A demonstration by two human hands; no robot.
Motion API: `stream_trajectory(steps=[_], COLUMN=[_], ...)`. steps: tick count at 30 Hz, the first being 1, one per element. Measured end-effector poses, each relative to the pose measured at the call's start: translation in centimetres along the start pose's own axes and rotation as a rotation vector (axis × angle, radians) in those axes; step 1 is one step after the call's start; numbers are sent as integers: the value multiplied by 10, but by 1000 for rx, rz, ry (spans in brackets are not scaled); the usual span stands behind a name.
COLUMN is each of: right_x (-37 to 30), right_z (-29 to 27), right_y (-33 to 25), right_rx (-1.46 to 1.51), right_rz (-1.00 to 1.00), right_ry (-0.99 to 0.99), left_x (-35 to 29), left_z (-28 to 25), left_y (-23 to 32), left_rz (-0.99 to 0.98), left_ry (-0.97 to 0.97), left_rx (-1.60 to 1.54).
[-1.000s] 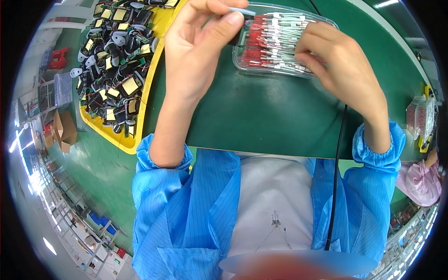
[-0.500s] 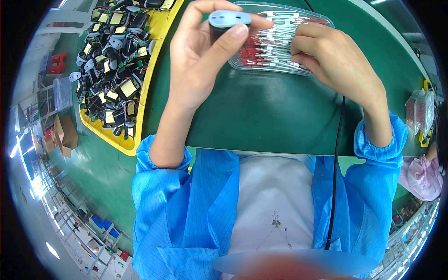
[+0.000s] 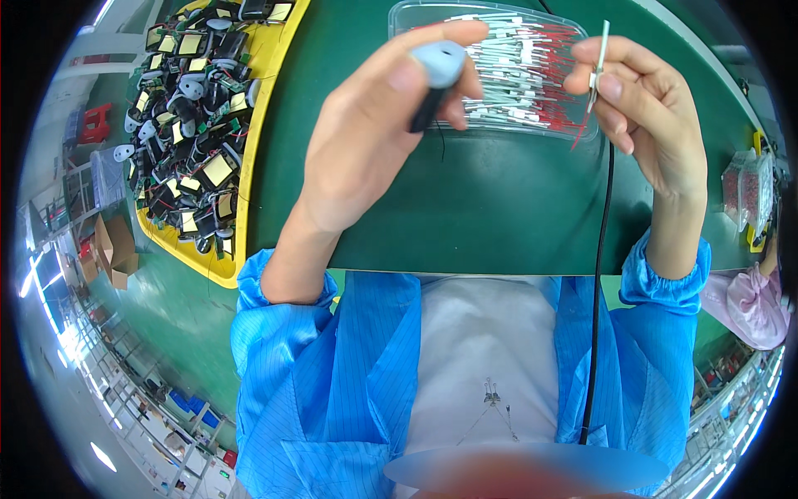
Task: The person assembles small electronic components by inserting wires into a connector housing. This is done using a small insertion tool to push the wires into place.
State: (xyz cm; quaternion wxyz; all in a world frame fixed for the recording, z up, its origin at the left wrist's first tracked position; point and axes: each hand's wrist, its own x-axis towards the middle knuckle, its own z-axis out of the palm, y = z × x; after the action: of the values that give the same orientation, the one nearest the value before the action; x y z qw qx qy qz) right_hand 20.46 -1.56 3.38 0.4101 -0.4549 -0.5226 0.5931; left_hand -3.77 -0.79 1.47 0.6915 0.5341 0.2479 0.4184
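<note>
My left hand [image 3: 353, 145] is closed around a black electronic part with a grey-blue oval cap [image 3: 440, 65]. The hand blurs a little, and a thin dark wire dangles below it. Pinched between the thumb and fingers of my right hand [image 3: 652, 108] is a short wire lead [image 3: 603, 51], white at the top and red at its lower end. Between the hands, partly behind the left one, sits a clear plastic box [image 3: 405, 15] of many such white and red leads [image 3: 519, 71].
On the left, a yellow tray [image 3: 247, 191] is heaped with similar black parts [image 3: 199, 125]. A black cable [image 3: 604, 216] runs over the table's near edge. At the far right stand clear containers [image 3: 738, 195], near another person's pink sleeve [image 3: 748, 306]. A cardboard box [image 3: 115, 249] lies beyond the tray.
My right hand has come up out of the box to the right, bringing a wire lead with it. The left hand has turned, tilting the black part.
</note>
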Motion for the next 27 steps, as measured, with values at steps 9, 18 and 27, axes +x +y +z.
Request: stream_trajectory(steps=[9, 18, 27], right_x=[-25, -37, -35], right_z=[19, 37, 47], right_y=[18, 21, 26], right_rx=[211, 247, 378], right_rz=[-337, -123, -122], right_ry=[85, 29, -4], left_x=[-6, -12, -14], left_z=[13, 20, 24], left_y=[-12, -6, -19], left_rz=[77, 27, 98], left_ry=[-9, -168, -150], left_rx=[126, 325, 414])
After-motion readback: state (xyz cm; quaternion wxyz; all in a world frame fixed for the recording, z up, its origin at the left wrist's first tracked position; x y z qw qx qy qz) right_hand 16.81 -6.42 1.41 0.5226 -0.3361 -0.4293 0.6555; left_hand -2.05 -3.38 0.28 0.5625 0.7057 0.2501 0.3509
